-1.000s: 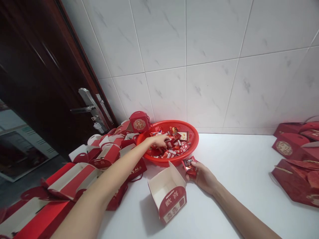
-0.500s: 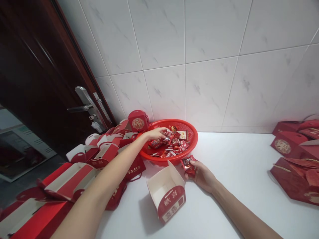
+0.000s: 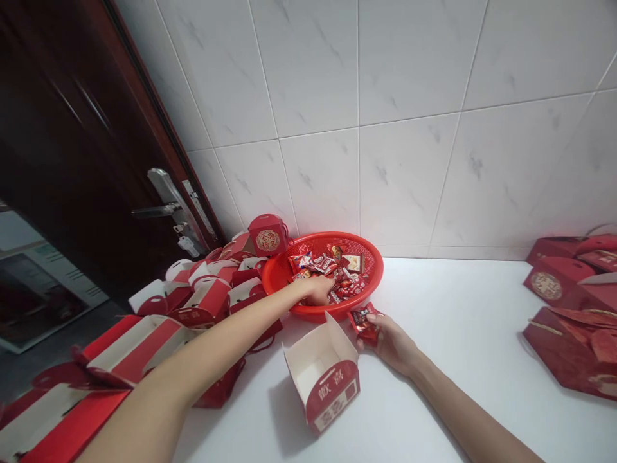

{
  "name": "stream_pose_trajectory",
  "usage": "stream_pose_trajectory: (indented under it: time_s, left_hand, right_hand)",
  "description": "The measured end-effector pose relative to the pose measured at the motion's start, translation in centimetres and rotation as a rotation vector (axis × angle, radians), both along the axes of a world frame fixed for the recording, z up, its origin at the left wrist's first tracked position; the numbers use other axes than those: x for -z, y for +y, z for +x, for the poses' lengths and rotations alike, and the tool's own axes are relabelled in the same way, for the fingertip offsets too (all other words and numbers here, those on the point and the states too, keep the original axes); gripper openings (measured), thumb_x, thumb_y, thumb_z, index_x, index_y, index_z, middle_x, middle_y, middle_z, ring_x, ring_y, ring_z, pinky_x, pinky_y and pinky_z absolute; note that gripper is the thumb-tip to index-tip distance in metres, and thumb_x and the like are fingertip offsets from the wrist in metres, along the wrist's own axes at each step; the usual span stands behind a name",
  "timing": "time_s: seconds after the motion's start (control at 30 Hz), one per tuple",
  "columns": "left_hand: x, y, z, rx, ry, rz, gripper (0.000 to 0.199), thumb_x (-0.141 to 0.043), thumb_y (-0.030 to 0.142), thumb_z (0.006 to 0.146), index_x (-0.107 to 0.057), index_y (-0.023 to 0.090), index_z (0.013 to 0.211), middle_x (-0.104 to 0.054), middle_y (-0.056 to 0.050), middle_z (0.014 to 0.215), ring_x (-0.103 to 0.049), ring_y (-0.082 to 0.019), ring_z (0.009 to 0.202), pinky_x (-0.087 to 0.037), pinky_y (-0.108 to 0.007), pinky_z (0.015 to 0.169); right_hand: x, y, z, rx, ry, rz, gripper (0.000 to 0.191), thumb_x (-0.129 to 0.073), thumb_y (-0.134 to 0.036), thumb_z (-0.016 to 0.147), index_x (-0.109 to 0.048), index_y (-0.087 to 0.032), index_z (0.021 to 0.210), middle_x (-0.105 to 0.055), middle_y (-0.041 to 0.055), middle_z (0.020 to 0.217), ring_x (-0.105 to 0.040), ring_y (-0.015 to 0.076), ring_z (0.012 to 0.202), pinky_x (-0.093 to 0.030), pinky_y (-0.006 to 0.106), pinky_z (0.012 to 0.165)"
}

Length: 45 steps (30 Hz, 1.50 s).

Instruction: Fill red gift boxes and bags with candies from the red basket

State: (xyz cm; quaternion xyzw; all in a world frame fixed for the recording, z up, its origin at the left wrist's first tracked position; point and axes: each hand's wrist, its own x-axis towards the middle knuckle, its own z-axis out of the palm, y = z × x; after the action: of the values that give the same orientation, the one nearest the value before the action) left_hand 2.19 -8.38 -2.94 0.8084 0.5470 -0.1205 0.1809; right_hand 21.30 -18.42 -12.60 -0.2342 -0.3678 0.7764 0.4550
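White table (image 3: pixel 472 302): we are working on its smooth top; anything nudged could slide.
Boxes at left (image 3: pixel 137 350): we are seeing them crowded, our left forearm (image 3: pixel 222 347) stretching above; a dipping elbow could tip some.
Red basket (image 3: pixel 276 276): we are seeing it just behind the open box (image 3: pixel 332 395); weight on its near rim could tilt it and spill wrapped sweets (image 3: pixel 349 284).
Open box: we are seeing it upright, mouth up, unheld between our arms; a raised flap could catch a passing wrist and topple it.
Right hand (image 3: pixel 391 341): we are pinching one red packet, thumb on top; a slack thumb could be dropping it.
Left hand (image 3: pixel 319 290): we are resting it among the sweets, fingertips hidden; we are not able to tell whether they are gripping. Blind raking could push wrappers out.
Red packet (image 3: pixel 364 323): we are holding it between basket and box, just outside both.
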Motion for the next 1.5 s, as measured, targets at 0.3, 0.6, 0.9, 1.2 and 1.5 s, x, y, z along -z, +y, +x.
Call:
stream_pose_trajectory:
  time_s: [0.3, 0.6, 0.9, 1.2, 1.5]
  left_hand:
    - [-0.9, 2.8, -2.9, -0.152, -0.383, 0.147, 0.054, -0.075, 0.022, 0.059, -0.064, 0.012, 0.110, -0.071, -0.007, 0.103, -0.065, -0.029, 0.100, -0.051, -0.032, 0.083]
    - [-1.1, 3.9, -3.9, -0.223, -0.717, 0.200, 0.071, -0.075, 0.015, 0.061, -0.057, 0.012, 0.130, -0.063, -0.011, 0.132, -0.059, -0.026, 0.118, -0.049, -0.032, 0.097]
    - [-2.1, 3.5, -3.6, -0.376, -0.814, 0.247, 0.081, -0.076, 0.006, 0.055, -0.056, 0.010, 0.133, -0.072, -0.011, 0.107, -0.068, -0.024, 0.092, -0.054, -0.032, 0.078]
    - [-5.3, 0.5, -4.3, -0.264, -0.792, 0.351, 0.046, -0.079, 0.016, 0.058, -0.071, 0.014, 0.103, -0.075, -0.006, 0.088, -0.071, -0.024, 0.085, -0.057, -0.035, 0.079]
    - [-8.2, -7.9, -3.3, -0.054, -1.187, 0.315, 0.047, -0.084, 0.040, 0.067, -0.071, 0.015, 0.105, -0.075, -0.010, 0.108, -0.071, -0.025, 0.096, -0.057, -0.039, 0.089]
  right_hand:
    - [-0.6, -0.3, -0.1, 0.003, 0.002, -0.012, 0.030, -0.080, -0.042, 0.072, -0.072, -0.015, 0.081, -0.073, 0.0047, 0.079, -0.062, 0.0148, 0.058, -0.050, 0.031, 0.065]
    - [-0.2, 0.1, -0.1, -0.001, -0.002, -0.012, 0.030, -0.078, -0.041, 0.074, -0.071, -0.014, 0.082, -0.072, 0.0058, 0.079, -0.061, 0.0154, 0.062, -0.051, 0.030, 0.064]
    - [-0.2, 0.0, -0.1, -0.008, 0.000, -0.020, 0.033, -0.080, -0.042, 0.072, -0.071, -0.014, 0.087, -0.072, 0.0053, 0.080, -0.062, 0.0145, 0.060, -0.051, 0.030, 0.063]
    - [-1.3, -0.3, 0.3, 0.015, -0.030, 0.006, 0.035, -0.085, -0.039, 0.071, -0.069, -0.013, 0.087, -0.071, 0.0042, 0.076, -0.063, 0.0123, 0.058, -0.052, 0.026, 0.062]
    - [-9.6, -1.6, 1.3, 0.110, -0.039, 0.363, 0.036, -0.081, -0.043, 0.078, -0.072, -0.016, 0.099, -0.073, 0.0072, 0.089, -0.066, 0.0166, 0.074, -0.054, 0.024, 0.054]
